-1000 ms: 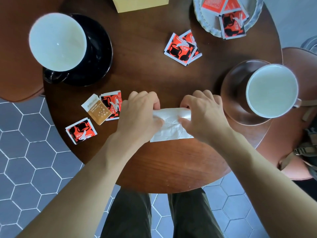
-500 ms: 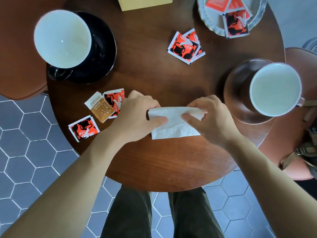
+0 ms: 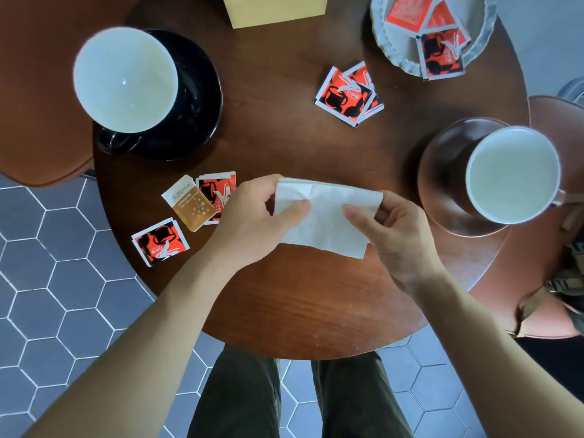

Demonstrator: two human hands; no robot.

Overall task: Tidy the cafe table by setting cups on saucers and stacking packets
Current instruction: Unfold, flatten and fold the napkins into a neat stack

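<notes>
White creased paper napkin [image 3: 325, 216], limp and light, pinched at opposite edges by left hand [image 3: 252, 222] and right hand [image 3: 395, 235].

Bystanders around the round wooden table [image 3: 284, 295]

A pale yellow box [image 3: 275, 9] sits at the far edge; brown chair seats [image 3: 38, 121] flank it over grey hexagonal floor tiles [image 3: 63, 295].

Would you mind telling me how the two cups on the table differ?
The left cup sits on a glossy black saucer; the right cup sits on a brown saucer. The left cup's handle is black, the right cup's pale. Both look white inside and stand upright.
</notes>
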